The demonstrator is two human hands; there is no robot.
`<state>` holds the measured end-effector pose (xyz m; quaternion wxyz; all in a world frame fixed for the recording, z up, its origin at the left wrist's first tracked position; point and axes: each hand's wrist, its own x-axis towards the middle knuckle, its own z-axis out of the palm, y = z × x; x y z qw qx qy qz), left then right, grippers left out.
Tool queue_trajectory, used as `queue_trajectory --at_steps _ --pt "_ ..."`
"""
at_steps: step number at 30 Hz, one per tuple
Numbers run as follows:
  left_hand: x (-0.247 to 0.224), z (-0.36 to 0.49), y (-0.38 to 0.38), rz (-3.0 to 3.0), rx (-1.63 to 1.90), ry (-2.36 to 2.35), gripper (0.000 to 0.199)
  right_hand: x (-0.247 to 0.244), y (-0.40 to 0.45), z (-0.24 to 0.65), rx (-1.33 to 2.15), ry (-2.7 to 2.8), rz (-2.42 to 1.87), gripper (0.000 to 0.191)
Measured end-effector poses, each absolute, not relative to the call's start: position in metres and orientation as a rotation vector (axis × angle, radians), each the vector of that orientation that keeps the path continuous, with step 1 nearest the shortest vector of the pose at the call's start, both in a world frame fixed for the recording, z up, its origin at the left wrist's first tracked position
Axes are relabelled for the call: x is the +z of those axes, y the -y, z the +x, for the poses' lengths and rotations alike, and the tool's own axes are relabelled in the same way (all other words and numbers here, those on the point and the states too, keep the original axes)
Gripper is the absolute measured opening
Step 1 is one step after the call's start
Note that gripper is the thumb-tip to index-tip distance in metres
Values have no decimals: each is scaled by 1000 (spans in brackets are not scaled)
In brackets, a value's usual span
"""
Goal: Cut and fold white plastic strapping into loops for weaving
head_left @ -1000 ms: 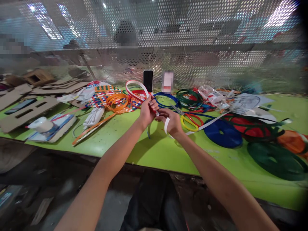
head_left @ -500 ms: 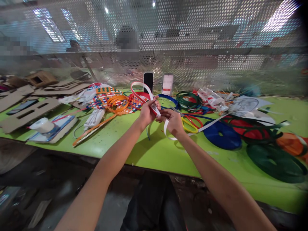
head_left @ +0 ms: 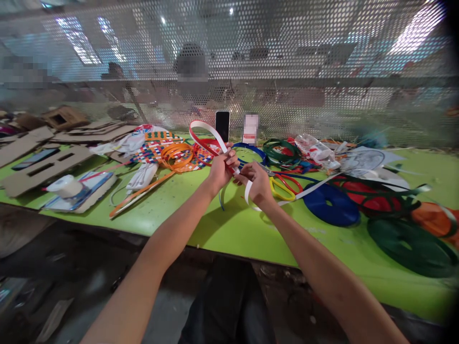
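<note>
A looped red and white strip (head_left: 212, 131) rises from my left hand (head_left: 221, 169), whose fingers are closed round its lower end. Close beside it on the right, my right hand (head_left: 256, 181) pinches the white strip (head_left: 247, 192). That strip curls below my right hand and runs off to the right above the green table (head_left: 222, 229). Scissors with yellow handles (head_left: 283, 190) lie just right of my right hand, with red handles (head_left: 291, 181) behind them. A blue strip coil (head_left: 251, 149) lies behind my hands.
Orange coils (head_left: 176, 156) and a woven multicoloured piece (head_left: 152, 148) lie left. Cardboard pieces (head_left: 46, 167) and a white spool (head_left: 64, 186) are farther left. Blue (head_left: 332, 205) and green rolls (head_left: 410, 246) lie right. Two phones (head_left: 222, 126) stand before the mesh panel (head_left: 287, 62).
The strip's loop has tilted left and looks wider. My hands have shifted slightly, both still closed on the strips. The whole view has moved a little.
</note>
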<state>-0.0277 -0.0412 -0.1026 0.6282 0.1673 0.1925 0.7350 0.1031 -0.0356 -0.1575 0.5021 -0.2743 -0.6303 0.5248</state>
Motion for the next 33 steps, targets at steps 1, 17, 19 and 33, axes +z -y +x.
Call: queue_trajectory --at_steps 1,17,19,33 --pt "-102 -27 42 384 1693 -440 29 -158 36 103 1257 1530 -648 47" --pt "-102 -20 46 384 1632 -479 13 -163 36 103 1220 1533 -659 47" --pt "-103 -21 44 394 1634 -467 12 -164 35 104 1193 1577 -642 43" --pt "-113 -16 37 431 1716 -455 8 -156 44 111 727 1773 -755 28"
